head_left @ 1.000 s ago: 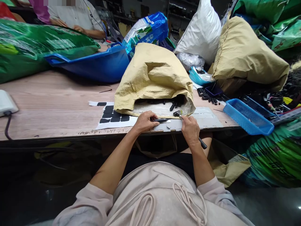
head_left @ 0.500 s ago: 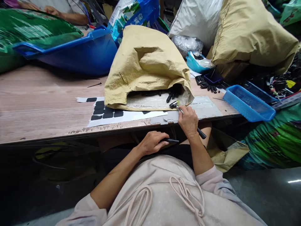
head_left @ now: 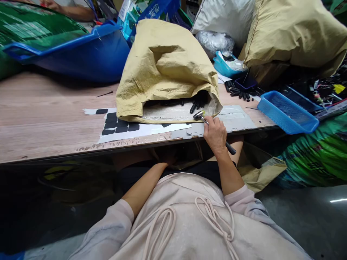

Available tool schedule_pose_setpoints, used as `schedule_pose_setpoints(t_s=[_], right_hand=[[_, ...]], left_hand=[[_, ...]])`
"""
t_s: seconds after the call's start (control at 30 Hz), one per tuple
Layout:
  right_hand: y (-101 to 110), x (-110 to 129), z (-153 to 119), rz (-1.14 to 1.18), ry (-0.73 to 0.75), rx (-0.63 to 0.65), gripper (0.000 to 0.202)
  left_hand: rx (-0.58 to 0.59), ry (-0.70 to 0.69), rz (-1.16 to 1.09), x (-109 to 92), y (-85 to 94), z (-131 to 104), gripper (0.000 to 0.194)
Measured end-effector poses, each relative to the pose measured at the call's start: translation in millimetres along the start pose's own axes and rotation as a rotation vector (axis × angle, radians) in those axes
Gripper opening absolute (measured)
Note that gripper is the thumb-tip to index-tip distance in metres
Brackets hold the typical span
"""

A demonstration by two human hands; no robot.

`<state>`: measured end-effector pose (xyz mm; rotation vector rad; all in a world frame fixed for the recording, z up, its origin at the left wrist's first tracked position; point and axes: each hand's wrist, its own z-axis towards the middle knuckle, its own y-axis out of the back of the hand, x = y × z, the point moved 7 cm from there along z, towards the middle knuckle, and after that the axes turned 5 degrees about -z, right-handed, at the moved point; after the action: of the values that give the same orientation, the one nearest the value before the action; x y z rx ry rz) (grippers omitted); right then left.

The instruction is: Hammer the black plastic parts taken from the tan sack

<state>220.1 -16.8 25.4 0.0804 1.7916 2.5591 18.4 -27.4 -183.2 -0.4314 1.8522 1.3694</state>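
A small hammer (head_left: 199, 115) is right of the frame's centre, its head by the open mouth of a tan sack (head_left: 168, 77). The right hand (head_left: 216, 133) has its fingers clamped on the hammer. Below centre, the left hand (head_left: 168, 156) is in shadow beyond the table (head_left: 54, 112) edge; I cannot tell its fingers' state. A blue tray (head_left: 287, 121) sits at right.
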Motion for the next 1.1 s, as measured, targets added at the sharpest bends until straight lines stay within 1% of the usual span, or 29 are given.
schedule_pose_setpoints(t_s=[0.07,0.1,0.13,0.17,0.2,0.23,0.27,0.3,0.33,0.37,0.4,0.47,0.5,0.53,0.57,0.6,0.67,0.73,0.8,0.87,0.93,1.0,1.1], right_hand=[[-1,0,0,0.008,0.003,-0.001,0.033],[-1,0,0,0.013,0.006,-0.008,0.032],[-2,0,1,0.017,0.01,-0.016,0.031],[-3,-1,1,0.019,0.013,-0.026,0.03],[-3,-1,1,0.02,0.015,-0.035,0.029],[-4,-1,1,0.018,0.015,-0.042,0.028],[-4,-2,2,0.015,0.013,-0.046,0.028],[-4,-2,2,0.012,0.01,-0.047,0.028],[-5,-2,2,0.008,0.006,-0.044,0.028],[-5,-3,2,0.004,0.002,-0.039,0.028],[-6,-3,2,0.0,0.0,-0.034,0.027],[-6,-3,2,-0.002,0.003,-0.037,0.026],[-6,-3,2,-0.001,0.007,-0.046,0.025],[-6,-3,2,0.0,0.012,-0.057,0.025],[-6,-3,2,0.0,0.017,-0.068,0.025],[-6,-3,2,-0.001,0.022,-0.076,0.024],[-6,-4,2,-0.004,0.027,-0.075,0.024],[-6,-3,2,-0.006,0.029,-0.054,0.025],[-5,-2,2,-0.004,0.031,-0.027,0.026],[-5,-1,2,0.0,0.029,-0.005,0.027],[-6,0,3,0.006,0.019,0.008,0.028],[-6,-1,4,0.019,0.009,0.009,0.029],[-6,-5,6,0.081,0.017,-0.014,0.03]], left_hand=[[0.034,0.033,0.041,-15,3.9,-5,0.017],[0.064,0.023,0.05,-28,7.7,-9,0.018],[0.115,-0.014,0.047,-46,12.2,-15,0.019],[0.164,-0.061,0.027,-67,18.9,-21,0.02],[0.296,-0.176,-0.005,-94,22.2,-28,0.018],[0.388,-0.292,-0.068,-122,30.6,-35,0.016],[0.437,-0.387,-0.161,-147,43.8,-39,0.017],[0.43,-0.453,-0.241,-168,60.7,-37,0.021],[0.384,-0.487,-0.29,-184,78.5,-29,0.023],[0.296,-0.487,-0.31,-194,96.7,-15,0.025],[0.172,-0.458,-0.306,-198,114.3,3,0.025],[-0.166,-0.337,-0.252,-193,147.7,44,0.023],[-0.306,-0.268,-0.206,-188,158.7,63,0.022],[-0.396,-0.206,-0.154,-183,164.3,80,0.021],[-0.444,-0.148,-0.098,-179,165.6,96,0.019],[-0.457,-0.1,-0.041,-175,163.8,109,0.017],[-0.426,-0.026,0.057,-168,156.4,128,0.015],[-0.385,0.021,0.123,-162,151.5,135,0.016],[-0.368,0.033,0.153,-155,153.5,131,0.017],[-0.378,-0.006,0.155,-147,161.9,118,0.017],[-0.385,-0.074,0.14,-139,172.0,99,0.018],[-0.355,-0.135,0.112,-129,177.7,75,0.021],[-0.274,-0.201,0.059,-116,173.7,41,0.023]])
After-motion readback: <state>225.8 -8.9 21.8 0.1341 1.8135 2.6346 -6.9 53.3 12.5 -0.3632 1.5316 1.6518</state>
